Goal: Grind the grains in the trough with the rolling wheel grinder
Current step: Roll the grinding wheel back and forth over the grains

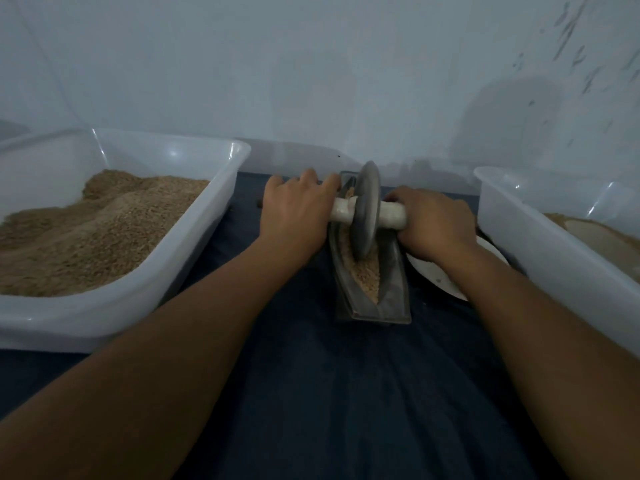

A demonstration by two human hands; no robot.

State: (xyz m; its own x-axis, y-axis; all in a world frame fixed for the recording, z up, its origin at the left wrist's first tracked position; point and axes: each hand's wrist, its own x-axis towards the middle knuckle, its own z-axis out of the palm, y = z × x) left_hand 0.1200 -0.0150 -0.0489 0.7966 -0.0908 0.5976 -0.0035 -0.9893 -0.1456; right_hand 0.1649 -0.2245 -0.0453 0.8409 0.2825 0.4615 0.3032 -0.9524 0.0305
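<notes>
The white plate on the right is mostly hidden under the right hand and the right tub. That tub is cut off at the picture's edge. The picture is dim, and no writing can be read.

Both arms reach straight forward. The left hand curls round the left end of the white handle, and the right hand grips the right end. The grey wheel stands upright between the hands, its bottom edge down in the grains. The grains lie in the long trough on the dark blue cloth. The left tub holds a big heap of brown grain.
</notes>
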